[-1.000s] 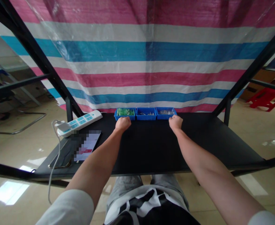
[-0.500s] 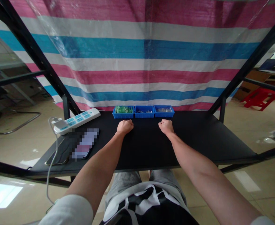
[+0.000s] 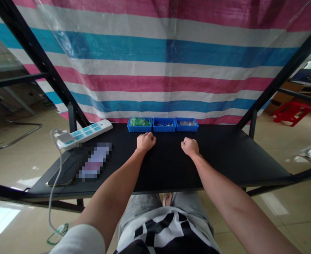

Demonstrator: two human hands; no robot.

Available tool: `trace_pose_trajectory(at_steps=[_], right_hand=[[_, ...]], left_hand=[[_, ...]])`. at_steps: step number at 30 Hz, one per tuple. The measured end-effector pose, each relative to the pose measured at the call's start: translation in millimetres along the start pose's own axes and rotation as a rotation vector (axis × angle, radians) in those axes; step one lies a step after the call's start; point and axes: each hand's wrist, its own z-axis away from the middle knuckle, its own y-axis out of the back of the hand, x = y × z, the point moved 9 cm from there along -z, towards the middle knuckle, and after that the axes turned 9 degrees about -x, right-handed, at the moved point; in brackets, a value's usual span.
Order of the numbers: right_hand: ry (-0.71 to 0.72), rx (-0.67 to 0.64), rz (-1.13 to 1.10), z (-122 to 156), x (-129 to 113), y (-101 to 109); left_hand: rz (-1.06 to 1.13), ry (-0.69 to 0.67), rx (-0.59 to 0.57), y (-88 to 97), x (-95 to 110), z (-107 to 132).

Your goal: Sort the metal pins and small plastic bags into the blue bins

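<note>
My left hand [image 3: 146,141] is closed in a fist over the black table, just in front of the gap between two blue bins. My right hand [image 3: 190,146] also makes a fist, a little nearer to me than the right bin. No object shows in either hand. Three small blue bins stand side by side along the back edge. Green packets fill the left bin [image 3: 139,129]. Small shiny metal pieces lie in the middle bin [image 3: 164,129], and clear or greyish small pieces in the right bin [image 3: 186,129].
On the left of the black table [image 3: 224,155] lie a white power strip [image 3: 88,132] with a plugged-in charger and cable, a blurred-out phone [image 3: 95,161] and a dark flat device [image 3: 62,173]. A striped plastic sheet [image 3: 144,84] hangs behind; black frame posts rise at both sides.
My left fist has moved slightly right, towards the middle bin. My right fist has come a little nearer to me. The camera view has shifted slightly; the bins stay in place.
</note>
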Motion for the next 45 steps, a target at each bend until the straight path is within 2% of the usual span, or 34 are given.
trace_pose_trajectory(at_steps=[4, 6, 9, 12, 16, 22, 26, 29, 32, 34, 35, 37, 41, 45], right_hand=[[0.049, -0.025, -0.005, -11.5, -15.3, -8.1], [0.073, -0.056, -0.022, -19.6, -24.7, -14.8], [0.104, -0.127, -0.054, -28.5, -36.0, -27.2], [0.106, -0.208, -0.047, -29.8, -40.3, -39.0], [0.124, -0.233, -0.04, -24.3, -42.1, -41.1], [0.126, -0.228, -0.232, -22.7, -37.1, -35.8], [0.139, -0.242, -0.308, -24.2, -35.8, -37.6], [0.167, -0.262, -0.301, -22.5, -39.5, -38.4], [0.164, -0.268, -0.304, -20.1, -41.6, -36.6], [0.154, -0.277, -0.304, -18.9, -42.3, -35.5], [0.15, -0.281, -0.3, -18.5, -42.8, -35.2], [0.148, -0.286, -0.283, -18.1, -43.7, -34.5], [0.157, -0.298, -0.274, -17.7, -45.6, -34.6], [0.193, -0.299, -0.323, -13.9, -51.7, -30.6]], left_hand=[[0.052, 0.01, 0.199, 12.7, -6.9, 0.3], [0.073, 0.041, 0.244, 13.9, -12.6, -0.5], [0.071, 0.077, 0.244, 11.2, -20.2, -4.8], [0.04, 0.053, 0.208, 7.3, -22.9, -11.0], [0.011, 0.039, 0.213, 8.4, -27.7, -15.1], [0.025, 0.05, 0.243, 18.9, -35.5, -7.8], [0.082, 0.027, 0.295, 37.3, -36.5, 3.7], [0.151, 0.088, 0.417, 60.7, -52.3, 11.2], [0.268, 0.293, 0.557, 77.0, -93.3, 16.2], [0.403, 0.446, 0.512, 69.6, -125.6, 12.9], [0.484, 0.523, 0.421, 58.6, -140.6, 9.1], [0.644, 0.547, 0.2, 34.6, -156.0, -1.3], [0.834, 0.482, 0.031, 19.6, -165.6, -7.2], [0.906, 0.543, -0.159, 18.0, -169.6, 3.7]])
